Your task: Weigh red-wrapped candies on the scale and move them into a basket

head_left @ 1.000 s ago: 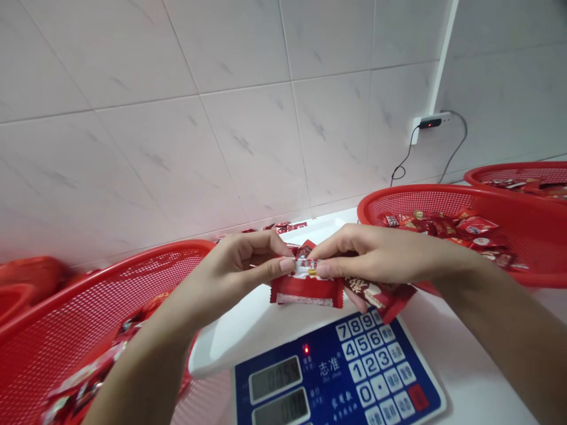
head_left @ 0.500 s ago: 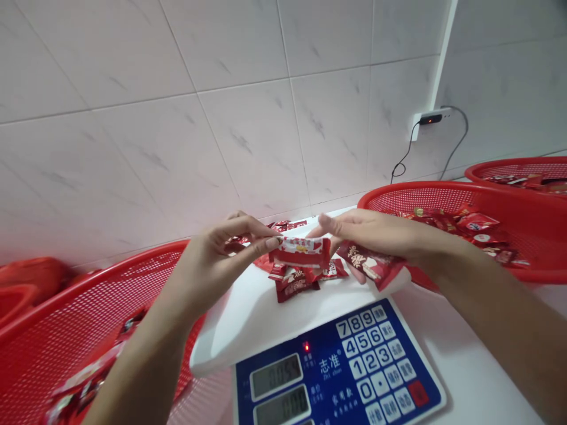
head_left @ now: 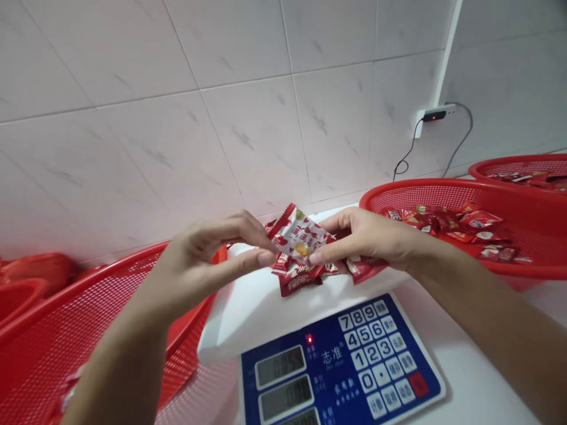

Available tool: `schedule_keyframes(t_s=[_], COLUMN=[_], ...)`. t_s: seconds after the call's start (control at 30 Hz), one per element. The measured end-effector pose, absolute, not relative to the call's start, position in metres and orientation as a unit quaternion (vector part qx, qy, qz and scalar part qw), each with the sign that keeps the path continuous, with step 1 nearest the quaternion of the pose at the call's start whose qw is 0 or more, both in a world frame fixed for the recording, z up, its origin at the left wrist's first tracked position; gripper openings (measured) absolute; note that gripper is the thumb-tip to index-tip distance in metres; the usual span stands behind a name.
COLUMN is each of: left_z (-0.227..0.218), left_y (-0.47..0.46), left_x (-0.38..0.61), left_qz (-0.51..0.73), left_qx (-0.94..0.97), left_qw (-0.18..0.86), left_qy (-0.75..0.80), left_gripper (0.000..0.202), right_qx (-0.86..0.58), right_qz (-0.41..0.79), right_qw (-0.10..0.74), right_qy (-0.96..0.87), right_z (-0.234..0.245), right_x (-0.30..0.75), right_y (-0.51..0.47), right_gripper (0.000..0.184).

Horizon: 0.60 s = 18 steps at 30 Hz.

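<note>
Both hands pinch one red-and-white candy packet [head_left: 299,237] above the white pan [head_left: 248,316] of a digital scale. My left hand [head_left: 212,254] grips its left edge between thumb and forefinger. My right hand [head_left: 363,239] grips its right edge and also keeps another red packet [head_left: 365,267] tucked under its lower fingers. A small pile of red packets [head_left: 295,276] lies on the pan just below the held one.
The scale's blue keypad panel [head_left: 354,369] with its displays faces me. A red mesh basket [head_left: 66,342] sits at the left, another [head_left: 443,195] with candy packets at the right, a third [head_left: 518,168] behind it. A wall socket with a plugged cable [head_left: 432,115] is on the tiled wall.
The held packet has turned from edge-on to face me and risen slightly. My right hand has come back onto its right edge. The pile on the pan is in view.
</note>
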<state>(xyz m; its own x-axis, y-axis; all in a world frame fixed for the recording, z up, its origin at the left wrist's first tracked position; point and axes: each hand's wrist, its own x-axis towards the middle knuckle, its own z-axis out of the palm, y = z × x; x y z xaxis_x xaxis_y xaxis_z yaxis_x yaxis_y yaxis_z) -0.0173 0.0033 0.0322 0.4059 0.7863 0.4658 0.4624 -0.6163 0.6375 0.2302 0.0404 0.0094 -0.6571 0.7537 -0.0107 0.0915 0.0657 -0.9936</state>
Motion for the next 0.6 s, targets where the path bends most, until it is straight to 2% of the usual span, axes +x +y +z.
schedule_keyframes(t_s=[0.07,0.13,0.23,0.4,0.6], left_z=[0.031,0.027,0.023,0.022,0.017], left_y=[0.009,0.013,0.015,0.015,0.019], left_x=[-0.019,-0.014,0.002,0.013,0.005], left_qz=[0.352,0.38,0.362,0.347,0.327], left_qx=[0.806,0.773,0.749,0.735,0.71], left_qw=[0.22,0.24,0.331,0.397,0.448], left_qy=[0.423,0.448,0.445,0.426,0.434], left_gripper=[0.013,0.021,0.032,0.028,0.031], right_qx=[-0.36,-0.379,-0.368,-0.388,-0.421], right_qz=[0.573,0.556,0.556,0.533,0.528], right_qw=[0.262,0.236,0.212,0.214,0.178], right_qy=[-0.688,-0.701,-0.715,-0.721,-0.716], right_z=[0.01,0.01,0.01,0.015,0.021], right_x=[0.231,0.231,0.23,0.231,0.239], right_y=[0.041,0.04,0.039,0.035,0.032], right_gripper=[0.027,0.026,0.025,0.024,0.02])
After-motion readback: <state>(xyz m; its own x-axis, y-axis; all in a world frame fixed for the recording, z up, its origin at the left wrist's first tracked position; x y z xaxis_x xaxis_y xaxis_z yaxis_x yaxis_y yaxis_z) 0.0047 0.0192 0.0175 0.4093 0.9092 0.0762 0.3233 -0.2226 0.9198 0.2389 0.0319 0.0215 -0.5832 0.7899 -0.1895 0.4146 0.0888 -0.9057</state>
